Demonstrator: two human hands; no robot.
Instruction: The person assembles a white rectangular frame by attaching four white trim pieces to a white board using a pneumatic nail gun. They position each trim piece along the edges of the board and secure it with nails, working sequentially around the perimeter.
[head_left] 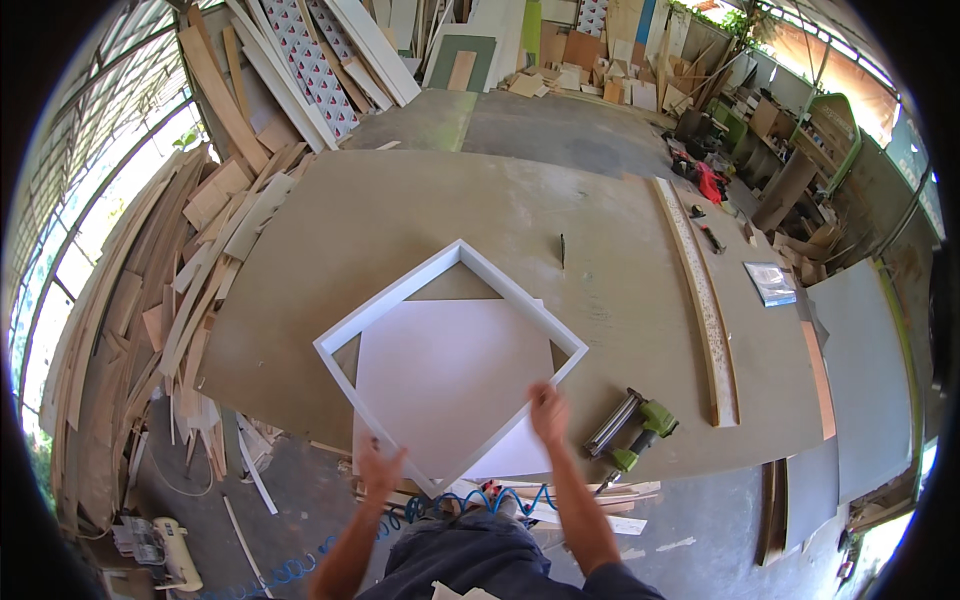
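A white square frame (390, 293) lies turned like a diamond across a white panel (450, 370), one corner toward me. My right hand (547, 412) is closed around the frame's near right side. By its near left side is my left hand (380, 470), slightly blurred, with thumb and fingers apart; whether it touches the frame is hard to see. To the right of my right hand lies a green nail gun (640, 435) with a silver magazine. A dark, thin pencil-like stick (562, 252) rests beyond the frame.
The brown worktable (300, 230) carries a long speckled strip (705, 310), a hammer (712, 237) and a silvery packet (770, 283) at right. Stacked wood offcuts (120, 310) crowd its left side. A coiled blue hose (480, 497) runs below the near edge.
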